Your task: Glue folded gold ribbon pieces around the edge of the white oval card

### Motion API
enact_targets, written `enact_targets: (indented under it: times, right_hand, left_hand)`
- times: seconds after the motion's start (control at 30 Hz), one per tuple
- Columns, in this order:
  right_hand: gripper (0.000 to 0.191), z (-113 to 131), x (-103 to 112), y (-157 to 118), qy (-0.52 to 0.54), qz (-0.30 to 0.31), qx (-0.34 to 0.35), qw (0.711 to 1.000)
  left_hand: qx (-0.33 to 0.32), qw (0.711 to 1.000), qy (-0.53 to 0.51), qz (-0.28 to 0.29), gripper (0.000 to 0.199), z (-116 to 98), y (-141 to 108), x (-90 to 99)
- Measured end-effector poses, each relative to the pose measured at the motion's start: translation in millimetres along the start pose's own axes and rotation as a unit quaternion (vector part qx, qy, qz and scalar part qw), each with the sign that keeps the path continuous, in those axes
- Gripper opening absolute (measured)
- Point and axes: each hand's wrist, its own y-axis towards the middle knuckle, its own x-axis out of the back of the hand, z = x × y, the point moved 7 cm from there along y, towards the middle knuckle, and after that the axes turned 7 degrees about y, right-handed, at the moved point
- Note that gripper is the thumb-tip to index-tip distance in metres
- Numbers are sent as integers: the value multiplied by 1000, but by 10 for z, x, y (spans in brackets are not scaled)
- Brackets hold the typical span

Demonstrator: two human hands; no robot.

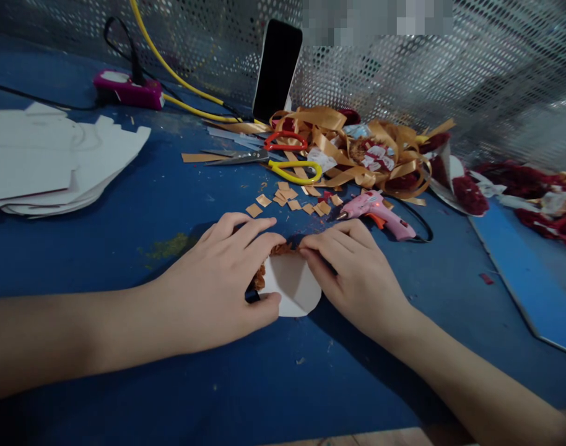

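A white card disc [295,288] with a rounded edge lies on the blue table between my hands. Folded gold-brown ribbon trim [282,249] runs along its far and left edge. My left hand [231,269] holds the disc from the left, thumb on its near part and fingers curved over the far rim. My right hand [348,260] pinches the trim at the far right of the rim, its fingertips partly hiding the spot. Just beyond lie several small cut squares of gold ribbon [283,193] and a pink hot glue gun [378,214], nozzle pointing left.
Scissors [290,172] with red and yellow handles lie behind the squares. A heap of gold ribbon [329,124] and dark red pieces [469,195] spreads right. White sheets [41,161] are stacked left. A phone [278,71] leans against the perforated metal panel, near a purple power socket [129,90].
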Motion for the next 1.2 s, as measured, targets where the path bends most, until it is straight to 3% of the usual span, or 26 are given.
enact_targets:
  times: [0.27,0.7,0.93,1.07,1.2]
  right_hand:
    - [13,49,-10,8,-31,3,24,999]
    - [18,18,-7,6,3,9,16,1000]
    - [12,-30,106,-20,51,-40,-35,997]
    - [5,-29,102,-25,66,-11,-66,996]
    - [6,-106,96,-50,132,6,-149,980]
  left_hand:
    - [5,1000,9,-7,57,1,-9,-2]
    - [6,1000,10,-7,56,10,-6,-8]
    - [-14,1000,2,0,47,3,4,16]
    - [-11,1000,-15,0,45,20,-2,19]
    - [-7,999,-40,-2,46,17,6,31]
